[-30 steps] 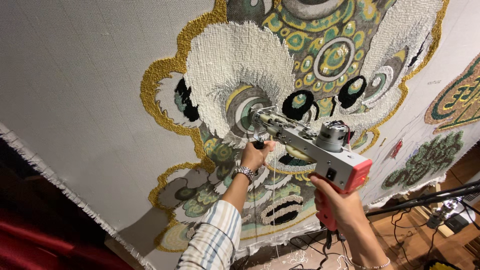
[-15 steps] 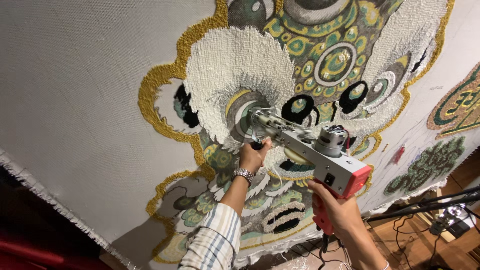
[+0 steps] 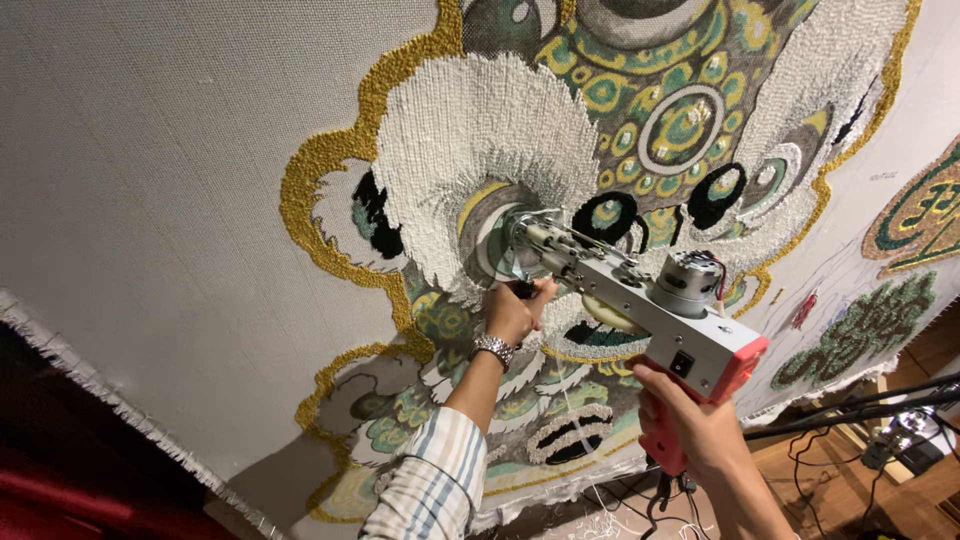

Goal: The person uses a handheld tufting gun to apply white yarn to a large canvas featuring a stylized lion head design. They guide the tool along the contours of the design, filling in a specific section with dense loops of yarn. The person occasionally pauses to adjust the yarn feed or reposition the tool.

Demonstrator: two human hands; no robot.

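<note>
The right hand (image 3: 690, 425) clenches the pink grip of a tufting gun (image 3: 640, 305); the left hand (image 3: 512, 312), wearing a metal watch (image 3: 492, 348), closes its fingers on the black front handle; the gun's tip presses the stretched cloth (image 3: 150, 200) at the white tufted patch (image 3: 470, 160), inside the gold outline (image 3: 320, 170).

One tufting gun (image 3: 640, 310), one stretched tufting cloth (image 3: 180, 200), two hands (image 3: 515, 312) (image 3: 690, 425), one wristwatch (image 3: 492, 349) and one striped sleeve (image 3: 425, 490) are showing
</note>
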